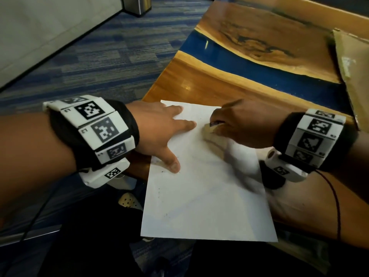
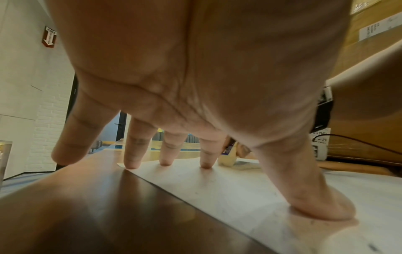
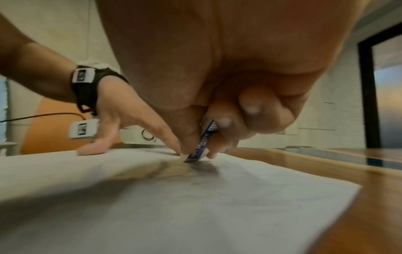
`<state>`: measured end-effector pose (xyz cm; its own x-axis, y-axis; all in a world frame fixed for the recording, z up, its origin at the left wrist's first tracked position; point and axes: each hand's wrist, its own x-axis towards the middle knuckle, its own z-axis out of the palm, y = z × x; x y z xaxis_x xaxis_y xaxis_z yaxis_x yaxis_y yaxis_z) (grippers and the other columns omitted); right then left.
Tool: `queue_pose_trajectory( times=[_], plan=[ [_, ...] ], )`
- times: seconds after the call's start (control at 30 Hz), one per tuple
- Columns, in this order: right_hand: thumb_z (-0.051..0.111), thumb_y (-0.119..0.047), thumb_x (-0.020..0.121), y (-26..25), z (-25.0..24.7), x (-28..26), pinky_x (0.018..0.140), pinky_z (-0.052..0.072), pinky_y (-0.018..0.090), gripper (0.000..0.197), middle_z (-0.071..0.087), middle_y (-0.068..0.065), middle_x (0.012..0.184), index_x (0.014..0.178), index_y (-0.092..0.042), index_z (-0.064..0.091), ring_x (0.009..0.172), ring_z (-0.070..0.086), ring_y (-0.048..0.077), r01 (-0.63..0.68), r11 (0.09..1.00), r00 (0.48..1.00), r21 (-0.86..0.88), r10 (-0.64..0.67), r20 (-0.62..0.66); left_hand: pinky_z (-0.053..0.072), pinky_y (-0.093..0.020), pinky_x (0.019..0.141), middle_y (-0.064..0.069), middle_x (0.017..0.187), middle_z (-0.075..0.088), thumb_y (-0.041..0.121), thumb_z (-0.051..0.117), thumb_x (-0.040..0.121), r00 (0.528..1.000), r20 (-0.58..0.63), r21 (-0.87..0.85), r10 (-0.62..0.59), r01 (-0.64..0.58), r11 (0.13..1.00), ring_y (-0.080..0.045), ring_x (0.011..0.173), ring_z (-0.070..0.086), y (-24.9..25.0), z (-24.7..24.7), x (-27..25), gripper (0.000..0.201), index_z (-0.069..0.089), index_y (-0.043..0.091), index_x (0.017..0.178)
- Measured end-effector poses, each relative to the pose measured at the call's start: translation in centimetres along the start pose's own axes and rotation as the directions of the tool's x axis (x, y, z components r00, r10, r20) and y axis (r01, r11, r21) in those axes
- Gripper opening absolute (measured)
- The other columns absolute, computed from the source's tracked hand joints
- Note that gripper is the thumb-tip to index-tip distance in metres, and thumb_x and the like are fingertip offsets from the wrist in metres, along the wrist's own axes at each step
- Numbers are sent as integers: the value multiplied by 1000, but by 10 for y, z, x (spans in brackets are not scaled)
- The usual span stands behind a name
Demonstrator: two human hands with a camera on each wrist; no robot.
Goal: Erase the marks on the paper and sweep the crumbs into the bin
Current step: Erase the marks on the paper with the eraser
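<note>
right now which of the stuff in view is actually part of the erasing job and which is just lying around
Part of the job:
- paper, pinned by the spread fingers of the left hand
- eraser, gripped by the right hand and pressed to the sheet
- metal bin on the floor, likely the crumb bin

Just lying about:
- cardboard box on the table
- fire sign on the wall

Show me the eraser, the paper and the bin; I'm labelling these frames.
eraser (image 3: 196, 153): right wrist view, blue sleeve near the tip.
paper (image 1: 209, 196): head view, bare middle.
bin (image 1: 137, 5): head view, metal front wall.
</note>
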<state>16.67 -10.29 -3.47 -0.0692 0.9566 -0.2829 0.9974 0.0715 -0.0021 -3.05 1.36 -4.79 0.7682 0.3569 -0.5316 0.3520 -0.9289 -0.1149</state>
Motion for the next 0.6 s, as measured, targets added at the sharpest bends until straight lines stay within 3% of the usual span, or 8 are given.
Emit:
queue_pose_trajectory(
  times=[0.13, 0.17, 0.23, 0.3, 0.37, 0.43, 0.47, 0.6],
  plan=[
    [48, -42, 101, -41, 12, -14, 83, 51, 38, 28, 62, -5, 112, 122, -29, 60, 96, 60, 19, 266, 959, 960, 102, -273, 65, 39, -52, 108, 2, 169, -4, 96, 53, 61, 1000, 10, 10, -6, 5, 1000, -31, 152, 17, 0, -1, 2, 120, -7, 51, 155],
    [46, -43, 101, -39, 10, -13, 84, 52, 39, 28, 63, -4, 112, 121, -30, 60, 95, 60, 20, 252, 962, 962, 103, -261, 81, 40, -52, 106, 2, 169, -3, 96, 53, 61, 1000, 6, 12, -8, 8, 1000, -31, 151, 18, 0, -2, 2, 120, -7, 51, 154],
    [43, -45, 100, -16, 2, -2, 87, 53, 43, 31, 65, -2, 115, 122, -30, 60, 98, 61, 22, 66, 995, 997, 73, -69, 40, 42, -51, 103, 3, 168, -1, 95, 52, 61, 1000, 4, 11, -7, 7, 1000, -31, 150, 20, 1, -2, 2, 119, -6, 52, 154],
    [44, -44, 101, 0, -1, 0, 86, 54, 44, 32, 66, -1, 119, 125, -29, 60, 99, 61, 23, -60, 998, 998, -10, 60, -3, 44, -53, 104, 2, 169, -1, 96, 52, 60, 1000, 14, 15, -6, 6, 1000, -32, 150, 20, 1, -2, 2, 119, -7, 52, 154],
    [45, -43, 102, -19, 4, -5, 85, 55, 43, 31, 65, -2, 118, 125, -29, 60, 98, 62, 23, 35, 999, 999, 12, -35, -11, 44, -55, 105, 1, 169, -1, 96, 52, 59, 1000, 15, 18, -4, 4, 1000, -33, 150, 20, 0, -2, 3, 120, -7, 51, 154],
    [47, -43, 101, -49, 10, -12, 84, 54, 42, 30, 64, -3, 115, 125, -30, 60, 97, 62, 23, 230, 970, 972, 73, -233, 28, 43, -54, 106, -2, 169, 0, 97, 53, 59, 1000, 7, 16, -1, 1, 1000, -33, 150, 20, 0, -2, 4, 122, -8, 51, 154],
    [47, -44, 101, -49, 11, -12, 84, 53, 42, 30, 64, -4, 115, 124, -31, 60, 98, 62, 22, 241, 966, 967, 90, -247, 59, 43, -54, 106, -2, 169, 0, 96, 53, 59, 1000, 5, 16, -2, 2, 1000, -33, 150, 20, 0, -3, 4, 122, -8, 52, 154],
    [44, -44, 102, -4, -1, -1, 85, 54, 43, 29, 64, -3, 119, 124, -33, 58, 99, 60, 21, 3, 1000, 1000, -22, -3, 11, 46, -54, 102, -3, 167, 6, 95, 55, 59, 1000, 21, 18, 2, -2, 1000, -35, 147, 27, 2, -4, 5, 118, -8, 56, 151]
  ],
)
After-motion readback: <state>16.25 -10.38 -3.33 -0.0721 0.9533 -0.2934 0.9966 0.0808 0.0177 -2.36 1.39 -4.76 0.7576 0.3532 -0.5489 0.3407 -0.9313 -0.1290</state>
